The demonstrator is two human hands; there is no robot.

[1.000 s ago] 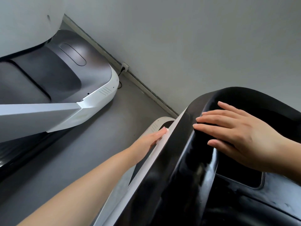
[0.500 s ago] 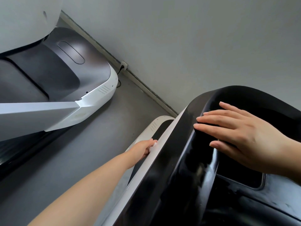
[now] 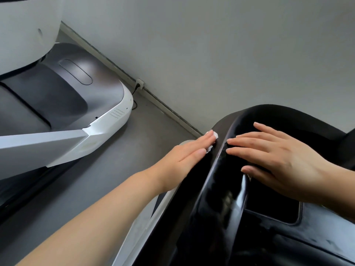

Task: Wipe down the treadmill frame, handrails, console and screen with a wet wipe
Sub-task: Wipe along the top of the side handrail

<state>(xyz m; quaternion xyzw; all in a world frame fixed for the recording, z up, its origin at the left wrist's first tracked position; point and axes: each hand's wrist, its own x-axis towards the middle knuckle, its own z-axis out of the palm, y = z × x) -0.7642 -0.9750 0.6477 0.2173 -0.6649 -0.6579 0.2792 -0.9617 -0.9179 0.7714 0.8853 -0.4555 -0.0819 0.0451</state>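
Pressing the limp wet wipe [image 3: 212, 140] under your left hand [image 3: 184, 160]'s flat, together fingers, keep it pinned against the slick console [image 3: 221, 198] while your right hand [image 3: 278, 160], fingers spread, braces.

A single head-worn wide-angle camera looks steeply down and forward, close over the black treadmill console [image 3: 240, 208] at near right, with a second treadmill [image 3: 76, 104] far left against the grey wall [image 3: 211, 45].
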